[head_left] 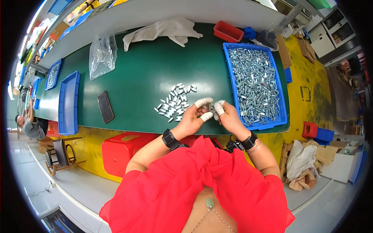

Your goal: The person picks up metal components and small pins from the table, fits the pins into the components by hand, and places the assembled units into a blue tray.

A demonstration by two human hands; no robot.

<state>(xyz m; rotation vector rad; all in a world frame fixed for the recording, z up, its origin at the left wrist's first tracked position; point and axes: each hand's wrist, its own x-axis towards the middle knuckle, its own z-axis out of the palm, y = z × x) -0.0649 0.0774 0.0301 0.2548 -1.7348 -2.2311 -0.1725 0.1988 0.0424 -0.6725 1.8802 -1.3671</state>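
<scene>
My left hand [194, 115] and my right hand [228, 116] meet over the near edge of the green table [143, 77]. White covers wrap the thumb and a fingertip of each. Pinched between them is a small metal part [210, 106], mostly hidden by the fingers; both hands appear closed on it. Just left of my hands lies a loose pile of small shiny metal parts [171, 105]. To the right stands a blue tray [284, 101] heaped with many similar silver metal parts [254, 83].
A dark phone [105, 107] and another blue tray [61, 105] lie to the left. Behind are a clear plastic bag [103, 57], a white cloth [163, 33] and a red bin [228, 32]. Red stools [116, 153] stand under the near edge. Another person [33, 126] sits far left.
</scene>
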